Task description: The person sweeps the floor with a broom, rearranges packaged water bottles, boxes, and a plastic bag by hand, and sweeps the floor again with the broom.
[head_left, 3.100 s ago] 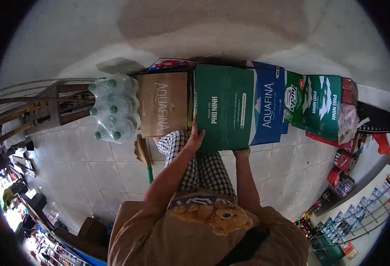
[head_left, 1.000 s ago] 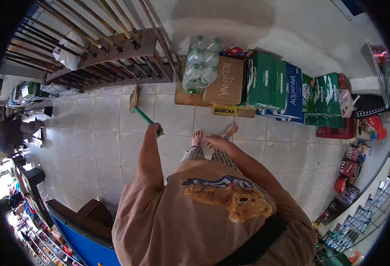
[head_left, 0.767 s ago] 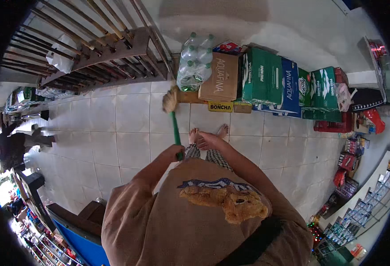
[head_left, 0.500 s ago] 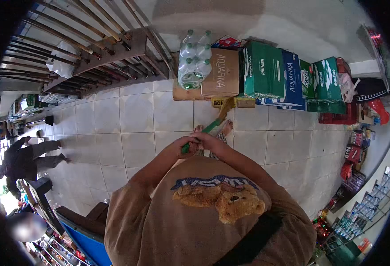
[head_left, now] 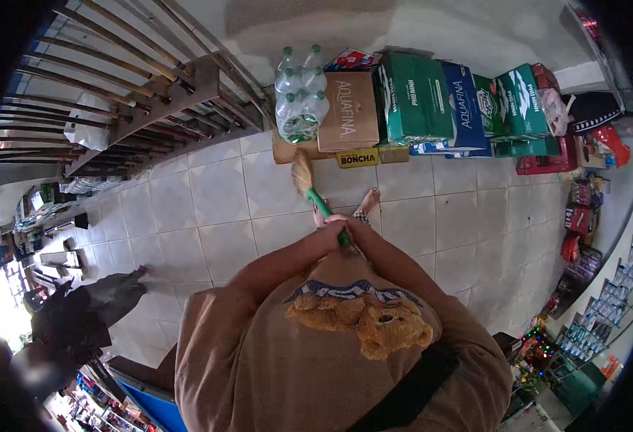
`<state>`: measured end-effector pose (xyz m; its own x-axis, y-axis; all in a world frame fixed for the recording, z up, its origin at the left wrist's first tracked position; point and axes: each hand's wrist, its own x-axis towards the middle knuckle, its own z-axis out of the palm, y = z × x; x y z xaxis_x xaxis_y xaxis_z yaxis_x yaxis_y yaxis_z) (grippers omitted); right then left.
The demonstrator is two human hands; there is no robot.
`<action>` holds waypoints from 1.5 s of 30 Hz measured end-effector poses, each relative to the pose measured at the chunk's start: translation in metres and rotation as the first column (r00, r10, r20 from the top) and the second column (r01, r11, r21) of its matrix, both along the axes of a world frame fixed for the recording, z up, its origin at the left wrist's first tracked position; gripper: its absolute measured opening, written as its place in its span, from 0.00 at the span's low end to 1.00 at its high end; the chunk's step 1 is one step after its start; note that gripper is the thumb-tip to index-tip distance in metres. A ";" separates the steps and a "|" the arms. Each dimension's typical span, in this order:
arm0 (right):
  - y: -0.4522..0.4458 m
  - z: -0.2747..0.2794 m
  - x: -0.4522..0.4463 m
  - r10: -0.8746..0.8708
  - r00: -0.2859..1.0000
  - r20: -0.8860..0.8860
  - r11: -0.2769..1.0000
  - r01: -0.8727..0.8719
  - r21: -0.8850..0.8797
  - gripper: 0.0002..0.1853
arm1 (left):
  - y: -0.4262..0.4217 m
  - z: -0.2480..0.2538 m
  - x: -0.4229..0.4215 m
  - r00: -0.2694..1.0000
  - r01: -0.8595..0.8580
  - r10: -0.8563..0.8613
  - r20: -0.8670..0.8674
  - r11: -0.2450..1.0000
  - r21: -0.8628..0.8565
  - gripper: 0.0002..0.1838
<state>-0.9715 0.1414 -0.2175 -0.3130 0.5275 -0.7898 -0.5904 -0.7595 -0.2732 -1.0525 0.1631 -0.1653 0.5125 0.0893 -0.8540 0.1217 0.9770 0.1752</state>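
A broom with a straw head (head_left: pixel 302 173) and a green handle (head_left: pixel 317 201) slants away from my body. My left hand (head_left: pixel 329 232) and my right hand (head_left: pixel 357 229) are close together, both wrapped round the handle, whose green end shows between them. The straw is over the tiles beside the flat cardboard under a pack of clear bottles (head_left: pixel 301 101). Whether the straw touches the cardboard, I cannot tell. My bare feet, one of them at the right foot (head_left: pixel 371 200), stand just beyond my hands, partly hidden by them.
Along the wall stand a brown Aquafina box (head_left: pixel 347 111), a green box (head_left: pixel 419 101) and several other cartons. A rack of cue sticks (head_left: pixel 165 115) is at upper left. Another person (head_left: pixel 79 317) walks at left, near a blue-topped table (head_left: pixel 147 403). Shelves (head_left: pixel 604 309) line the right.
The broom head has swung leftward, from in front of the yellow Boncha box to below the bottles. My hands moved slightly right. The other person has come closer, and the view has turned a little.
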 end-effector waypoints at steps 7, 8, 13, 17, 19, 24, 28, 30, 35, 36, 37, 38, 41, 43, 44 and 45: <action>-0.051 -0.044 0.061 -0.362 0.882 0.303 0.924 0.383 -0.011 0.08 | 0.006 0.025 0.034 0.969 0.098 0.017 0.246 0.889 -0.448 0.08; -0.057 -0.055 0.065 -0.387 0.855 0.345 0.915 0.401 0.033 0.08 | 0.010 0.026 0.032 0.967 0.136 -0.028 0.254 0.899 -0.417 0.08; -0.044 -0.010 0.068 -0.216 0.948 0.233 0.960 0.250 -0.124 0.08 | 0.034 0.049 0.009 0.926 0.323 -0.251 0.283 0.914 -0.246 0.07; -0.053 -0.042 0.044 0.088 0.967 0.238 0.957 -0.148 0.248 0.10 | 0.020 0.085 -0.026 0.942 0.193 -0.065 0.329 0.907 -0.374 0.07; -0.031 0.021 0.023 0.115 0.982 -0.147 0.993 -0.108 0.054 0.09 | 0.011 0.098 -0.032 0.975 0.106 -0.016 0.220 0.908 -0.405 0.07; -0.033 0.024 0.020 0.225 0.933 -0.279 0.961 -0.165 0.223 0.11 | -0.007 0.071 -0.028 0.993 0.015 0.036 0.114 0.907 -0.421 0.08; -0.061 0.021 0.055 0.093 0.970 -0.223 0.992 -0.070 0.109 0.11 | -0.017 0.101 -0.071 0.983 -0.101 0.121 0.135 0.984 -0.147 0.19; -0.082 0.021 0.084 -0.033 0.983 -0.181 0.999 0.037 0.019 0.11 | -0.030 0.148 -0.140 0.961 -0.249 0.240 0.135 0.967 0.058 0.25; -0.140 0.022 0.170 -0.303 0.952 -0.042 0.948 0.296 -0.116 0.10 | -0.102 0.317 -0.339 0.914 -0.404 0.346 0.211 0.730 0.551 0.40; -0.151 0.023 0.186 -0.338 0.941 -0.016 0.935 0.333 -0.124 0.10 | -0.106 0.323 -0.310 0.907 -0.417 0.316 0.280 0.773 0.478 0.39; -0.159 0.019 0.202 -0.369 0.930 0.006 0.921 0.366 -0.130 0.10 | -0.110 0.328 -0.281 0.894 -0.416 0.287 0.344 0.815 0.403 0.38; -0.165 0.015 0.215 -0.350 0.937 0.020 0.930 0.350 -0.113 0.10 | -0.118 0.330 -0.263 0.894 -0.408 0.267 0.359 0.817 0.408 0.35; -0.176 0.003 0.255 -0.221 0.974 0.053 0.975 0.222 -0.021 0.10 | -0.120 0.270 -0.079 0.925 -0.282 0.139 0.355 0.876 0.391 0.22; -0.178 0.012 0.271 -0.068 0.998 -0.013 0.995 0.069 0.067 0.10 | -0.119 0.185 0.100 0.935 -0.104 -0.040 0.354 0.920 0.378 0.13; -0.178 0.004 0.274 -0.051 0.999 -0.016 0.996 0.052 0.068 0.10 | -0.125 0.150 0.159 0.928 -0.018 -0.111 0.356 0.940 0.339 0.09; -0.176 -0.009 0.274 -0.044 0.998 0.048 0.992 0.050 -0.119 0.10 | -0.132 0.117 0.195 0.916 0.062 -0.149 0.371 0.970 0.235 0.07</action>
